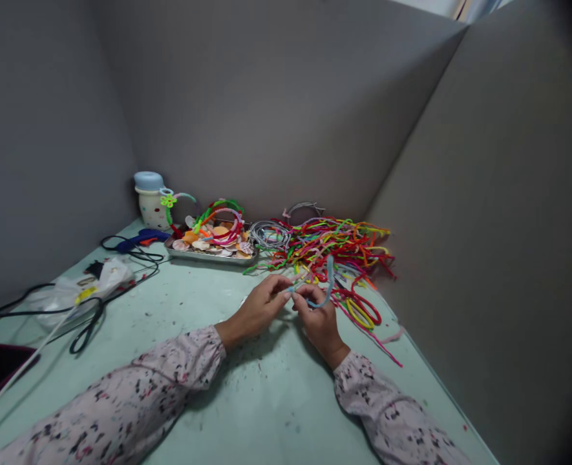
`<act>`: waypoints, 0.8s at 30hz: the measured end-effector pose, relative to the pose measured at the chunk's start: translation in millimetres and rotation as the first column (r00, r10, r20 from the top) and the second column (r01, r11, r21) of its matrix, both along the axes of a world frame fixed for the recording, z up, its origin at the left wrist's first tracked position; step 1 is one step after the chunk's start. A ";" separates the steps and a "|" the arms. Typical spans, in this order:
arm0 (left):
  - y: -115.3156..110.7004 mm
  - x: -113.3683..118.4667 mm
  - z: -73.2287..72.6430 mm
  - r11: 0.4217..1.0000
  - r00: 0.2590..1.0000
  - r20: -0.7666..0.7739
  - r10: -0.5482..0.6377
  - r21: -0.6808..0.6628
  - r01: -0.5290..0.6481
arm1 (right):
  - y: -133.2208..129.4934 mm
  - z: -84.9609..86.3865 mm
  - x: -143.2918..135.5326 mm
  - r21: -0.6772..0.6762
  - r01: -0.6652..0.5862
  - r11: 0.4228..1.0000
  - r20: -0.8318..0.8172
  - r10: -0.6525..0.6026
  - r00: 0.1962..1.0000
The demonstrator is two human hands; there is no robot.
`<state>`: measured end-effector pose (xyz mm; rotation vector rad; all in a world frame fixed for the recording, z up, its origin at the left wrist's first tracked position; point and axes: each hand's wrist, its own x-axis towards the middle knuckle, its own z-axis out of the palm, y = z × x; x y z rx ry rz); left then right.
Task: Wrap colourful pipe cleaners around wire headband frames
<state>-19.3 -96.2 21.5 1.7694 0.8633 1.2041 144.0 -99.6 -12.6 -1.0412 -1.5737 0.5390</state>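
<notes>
Pinching a blue stem (pixel 331 276) just above the table (pixel 150 316), the left hand (pixel 261 303) and the right hand (pixel 318 323) are facing each other, thumbs and fingertips clamped on it almost side by side — a hold that is probably giving fine control over one short stretch. The free end is curling up over the right hand, likely so it is staying clear of the fingers. Ahead of the right hand, a heap (pixel 337 242) of stems is lying near the back panel (pixel 266 97), seemingly for easy reach, with red and yellow loops (pixel 360 314) spilling nearer. A wire coil (pixel 270 242) is sitting between heap and tray (pixel 208 258), whose rim is presumably keeping shells (pixel 189 239) from scattering. Farther left, a jar (pixel 150 208) is standing upright behind a blue tool (pixel 137 241), while a bag (pixel 63 300) and black cord (pixel 143 253) are resting off to the side, apparently out of the way. Counting, two hands are sharing one stem; one tray, one jar, one tool, one bag and one coil are showing; at least three bands (pixel 240 226) and one flower (pixel 168 200) are standing in or beside the tray — shells and heaped stems are overlapping too much to count.
</notes>
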 end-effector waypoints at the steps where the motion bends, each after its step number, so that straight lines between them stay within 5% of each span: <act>1: -0.3 -0.3 -0.3 1.000 1.000 0.011 -0.012 -0.018 0.013 | 0.3 -0.7 0.0 -0.010 0.007 1.000 -0.017 -0.007 1.000; 5: -1.2 -1.0 1.9 0.999 0.999 0.033 0.008 -0.037 -0.007 | 0.9 -2.0 -0.8 0.001 0.000 1.000 -0.029 0.000 1.000; 13: 0.4 -1.9 5.8 0.987 0.984 0.076 0.159 -0.012 -0.158 | -0.9 5.3 0.6 0.296 0.037 0.955 0.134 -0.080 0.988; 17: 0.0 -1.3 3.9 0.987 0.986 0.044 0.162 -0.015 -0.161 | -0.7 8.0 3.2 0.366 0.093 0.926 0.123 -0.147 0.981; 24: -3.7 0.9 3.8 0.996 0.994 -0.059 0.093 0.004 -0.093 | 3.2 5.5 6.3 0.353 -0.009 0.936 0.193 -0.063 0.979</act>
